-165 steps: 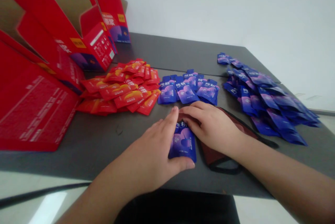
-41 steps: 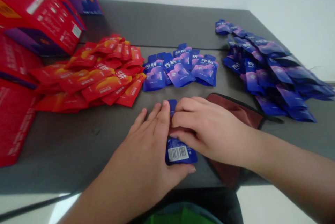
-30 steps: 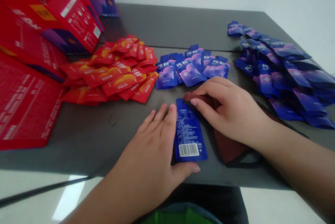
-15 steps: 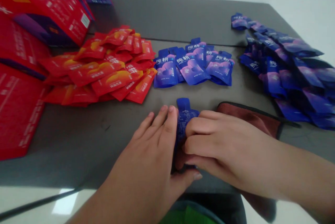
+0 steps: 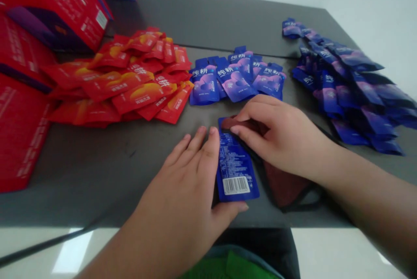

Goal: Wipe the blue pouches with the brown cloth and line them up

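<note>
— Between my two grips, one blue sachet (image 5: pixel 236 168) lies back side up, its barcode (image 5: pixel 236 185) toward me. How do the grips stand?

— Left grip (image 5: pixel 176 183): fingers spread, palm down on the bench (image 5: pixel 195 9), thumb at the sachet's near end. Right grip (image 5: pixel 280 140): thumb and fingers pressed together, pinching a fold of maroon cloth (image 5: pixel 286 187) at the sachet's far end. I cannot tell whether the sachet is caught in that pinch too.

— And the lots around them?

— Just ahead of the grips, a small group of blue sachets (image 5: pixel 234 79), overlapping, fronts up. Beyond and to the right of the right grip, a much larger blue spread (image 5: pixel 342 92). Left of the left grip, a heap of red sachets (image 5: pixel 137 83), with red cartons (image 5: pixel 58 5) past it.

— What lies in order, what lies loose?

— Red and blue sit well apart. The small blue group is the tidiest lot; the big spread and the red heap lie loose. I see no sachet inside a carton from here, though the cartons' insides are mostly out of view.
</note>
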Demonstrator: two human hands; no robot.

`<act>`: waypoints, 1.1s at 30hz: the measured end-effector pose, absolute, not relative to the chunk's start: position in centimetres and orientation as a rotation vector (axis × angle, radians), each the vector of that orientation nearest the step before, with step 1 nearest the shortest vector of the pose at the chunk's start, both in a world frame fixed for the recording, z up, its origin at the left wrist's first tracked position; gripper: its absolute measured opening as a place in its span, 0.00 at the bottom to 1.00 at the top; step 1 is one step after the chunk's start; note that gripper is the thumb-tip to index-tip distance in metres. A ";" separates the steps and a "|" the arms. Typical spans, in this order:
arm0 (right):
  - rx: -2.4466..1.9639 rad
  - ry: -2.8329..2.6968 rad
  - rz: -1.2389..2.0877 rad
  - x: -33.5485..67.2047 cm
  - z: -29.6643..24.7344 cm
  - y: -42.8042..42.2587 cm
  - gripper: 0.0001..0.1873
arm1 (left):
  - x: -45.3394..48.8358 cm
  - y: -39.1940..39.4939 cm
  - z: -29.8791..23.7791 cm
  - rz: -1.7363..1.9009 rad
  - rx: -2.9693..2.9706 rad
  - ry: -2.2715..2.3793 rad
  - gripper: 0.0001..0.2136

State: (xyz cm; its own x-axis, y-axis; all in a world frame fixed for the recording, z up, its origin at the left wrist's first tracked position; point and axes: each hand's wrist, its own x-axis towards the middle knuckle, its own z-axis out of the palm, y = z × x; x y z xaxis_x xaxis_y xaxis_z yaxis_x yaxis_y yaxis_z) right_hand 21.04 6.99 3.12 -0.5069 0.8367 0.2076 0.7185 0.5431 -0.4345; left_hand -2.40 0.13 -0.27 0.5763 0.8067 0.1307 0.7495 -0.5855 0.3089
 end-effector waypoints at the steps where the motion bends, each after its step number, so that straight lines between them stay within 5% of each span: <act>1: -1.216 -2.357 0.480 21.3 3.6 6.8 0.05 | -2.4 0.1 -0.2 0.384 2.598 1.295 0.53; 6: -0.769 -2.480 1.078 21.7 5.7 4.9 0.04 | -2.3 0.3 -0.1 0.384 2.615 1.262 0.44; 9: -0.739 -2.616 1.170 21.0 5.7 4.0 0.06 | -2.3 0.4 -0.2 0.407 2.634 1.254 0.42; 19: -0.926 -2.626 0.961 20.3 4.3 4.6 0.06 | -2.3 0.4 -0.5 0.437 2.629 1.232 0.43; 25: -1.340 -2.542 0.478 20.5 3.1 6.2 0.07 | -2.4 0.4 -0.3 0.454 2.611 1.212 0.43; 33: -1.567 -2.183 0.252 22.6 1.7 8.5 0.06 | -2.9 0.1 0.6 0.481 2.501 1.117 0.25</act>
